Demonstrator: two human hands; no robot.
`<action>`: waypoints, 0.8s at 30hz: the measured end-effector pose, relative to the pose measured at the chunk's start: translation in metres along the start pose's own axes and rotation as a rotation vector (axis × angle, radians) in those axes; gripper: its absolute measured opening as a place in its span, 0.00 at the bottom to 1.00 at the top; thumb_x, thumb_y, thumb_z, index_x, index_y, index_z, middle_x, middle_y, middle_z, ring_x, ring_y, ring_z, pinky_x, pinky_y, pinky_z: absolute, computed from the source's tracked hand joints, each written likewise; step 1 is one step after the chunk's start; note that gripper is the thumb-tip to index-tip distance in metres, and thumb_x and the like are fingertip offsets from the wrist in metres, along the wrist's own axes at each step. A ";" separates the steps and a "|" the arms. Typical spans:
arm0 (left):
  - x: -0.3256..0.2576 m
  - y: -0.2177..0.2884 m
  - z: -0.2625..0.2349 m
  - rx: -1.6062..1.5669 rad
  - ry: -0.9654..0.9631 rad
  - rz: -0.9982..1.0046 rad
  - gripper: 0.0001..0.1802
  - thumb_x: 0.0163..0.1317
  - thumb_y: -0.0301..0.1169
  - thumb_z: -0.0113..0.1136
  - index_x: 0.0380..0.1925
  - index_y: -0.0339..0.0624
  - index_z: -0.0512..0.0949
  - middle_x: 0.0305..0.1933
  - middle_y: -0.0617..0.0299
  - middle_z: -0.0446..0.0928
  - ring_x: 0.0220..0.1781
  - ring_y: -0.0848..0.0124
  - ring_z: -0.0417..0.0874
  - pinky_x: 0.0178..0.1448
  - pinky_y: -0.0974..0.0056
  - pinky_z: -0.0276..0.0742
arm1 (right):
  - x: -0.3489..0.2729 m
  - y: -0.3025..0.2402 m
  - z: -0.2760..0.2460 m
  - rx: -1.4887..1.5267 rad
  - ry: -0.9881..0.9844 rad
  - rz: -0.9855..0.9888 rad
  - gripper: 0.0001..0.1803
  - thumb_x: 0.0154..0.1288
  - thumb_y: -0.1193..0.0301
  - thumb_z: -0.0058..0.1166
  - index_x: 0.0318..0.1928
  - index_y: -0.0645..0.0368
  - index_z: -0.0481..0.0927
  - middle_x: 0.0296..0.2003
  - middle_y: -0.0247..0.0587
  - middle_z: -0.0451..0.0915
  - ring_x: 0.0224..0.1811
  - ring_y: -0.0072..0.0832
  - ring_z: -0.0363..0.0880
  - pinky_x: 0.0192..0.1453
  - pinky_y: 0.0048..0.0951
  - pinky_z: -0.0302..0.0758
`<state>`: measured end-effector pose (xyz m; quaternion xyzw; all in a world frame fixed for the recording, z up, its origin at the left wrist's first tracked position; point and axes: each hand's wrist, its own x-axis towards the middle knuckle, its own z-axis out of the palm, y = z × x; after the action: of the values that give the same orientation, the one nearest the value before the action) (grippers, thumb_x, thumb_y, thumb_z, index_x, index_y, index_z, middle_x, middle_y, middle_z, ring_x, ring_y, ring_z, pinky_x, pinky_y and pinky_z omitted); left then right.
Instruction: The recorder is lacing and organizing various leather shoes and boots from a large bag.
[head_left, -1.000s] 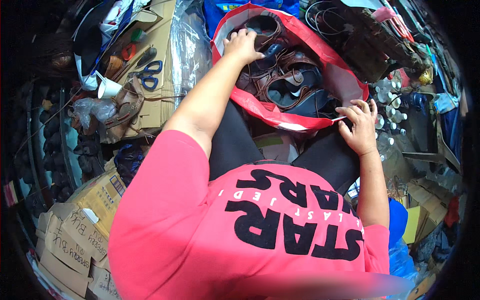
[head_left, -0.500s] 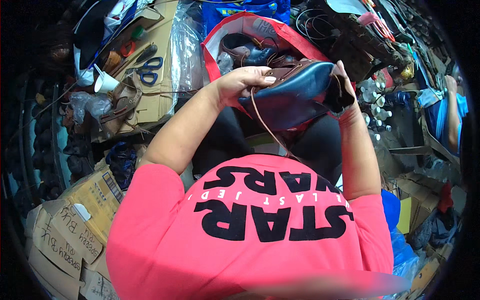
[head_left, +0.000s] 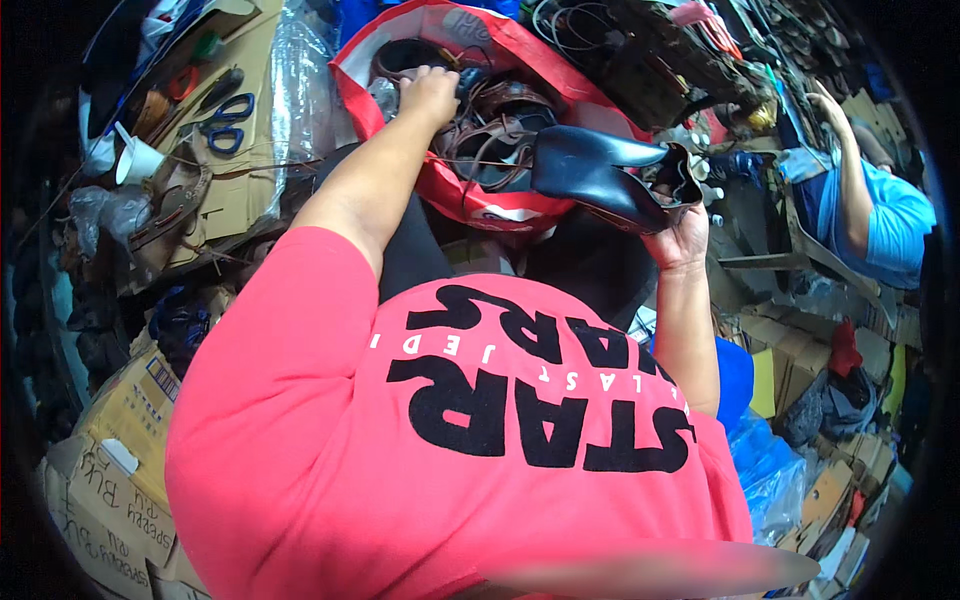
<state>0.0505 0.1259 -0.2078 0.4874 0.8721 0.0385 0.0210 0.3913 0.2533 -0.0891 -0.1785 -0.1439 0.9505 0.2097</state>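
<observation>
My right hand (head_left: pixel 682 240) grips a dark, glossy leather shoe upper (head_left: pixel 590 165) by its heel end, just right of a red and white bag. The upper's smooth underside is tilted up, and its opening is near my palm. A thin brown lace (head_left: pixel 490 163) runs leftward from the toe end across the bag. My left hand (head_left: pixel 430 95) is over the far left part of the bag, its fingers curled closed; what they hold is hidden. Several brown and dark shoe uppers (head_left: pixel 510 100) lie inside the bag (head_left: pixel 350 75), below and beside my left hand.
Left of the bag, blue-handled scissors (head_left: pixel 230 123) lie on cardboard (head_left: pixel 250 60) near a white cup (head_left: pixel 137 160). Cardboard boxes (head_left: pixel 120 490) are stacked at lower left. Cluttered material (head_left: pixel 640 60) stands at far right. Another person in a blue shirt (head_left: pixel 880 215) sits at right.
My left hand has left the shoe upper and moved up and left over the bag. My right hand has lowered and turned the upper, baring the bag's contents.
</observation>
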 end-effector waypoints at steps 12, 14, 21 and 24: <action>-0.066 0.035 -0.165 -1.941 -0.055 0.191 0.18 0.58 0.26 0.58 0.49 0.35 0.75 0.46 0.62 0.79 0.46 0.74 0.79 0.52 0.67 0.75 | -0.071 -0.082 0.037 -0.394 0.168 -0.451 0.27 0.71 0.59 0.38 0.67 0.55 0.60 0.63 0.45 0.66 0.64 0.45 0.66 0.62 0.61 0.64; -0.075 0.052 -0.175 -1.940 -0.302 0.506 0.21 0.55 0.21 0.56 0.52 0.35 0.73 0.47 0.61 0.79 0.49 0.74 0.78 0.57 0.66 0.73 | -0.078 -0.091 0.050 -0.540 -0.121 -0.515 0.22 0.71 0.69 0.41 0.63 0.61 0.65 0.58 0.45 0.71 0.61 0.35 0.70 0.65 0.44 0.65; -0.060 0.117 -0.136 -2.268 -0.942 0.817 0.10 0.58 0.33 0.57 0.34 0.39 0.72 0.40 0.57 0.71 0.55 0.56 0.72 0.68 0.48 0.59 | -0.098 -0.103 0.033 -1.130 0.084 -0.714 0.20 0.63 0.77 0.54 0.57 0.59 0.73 0.52 0.34 0.77 0.54 0.21 0.72 0.62 0.27 0.63; -0.045 0.143 -0.126 -2.592 -1.211 0.555 0.13 0.51 0.26 0.52 0.37 0.32 0.73 0.39 0.54 0.76 0.47 0.57 0.78 0.64 0.49 0.64 | -0.105 -0.068 0.031 -1.068 0.103 -0.615 0.21 0.62 0.79 0.53 0.57 0.58 0.73 0.53 0.35 0.76 0.54 0.23 0.73 0.60 0.28 0.66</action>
<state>0.1860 0.1560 -0.0696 0.2175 -0.0360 0.5779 0.7858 0.4915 0.2593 -0.0088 -0.2549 -0.6345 0.6332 0.3626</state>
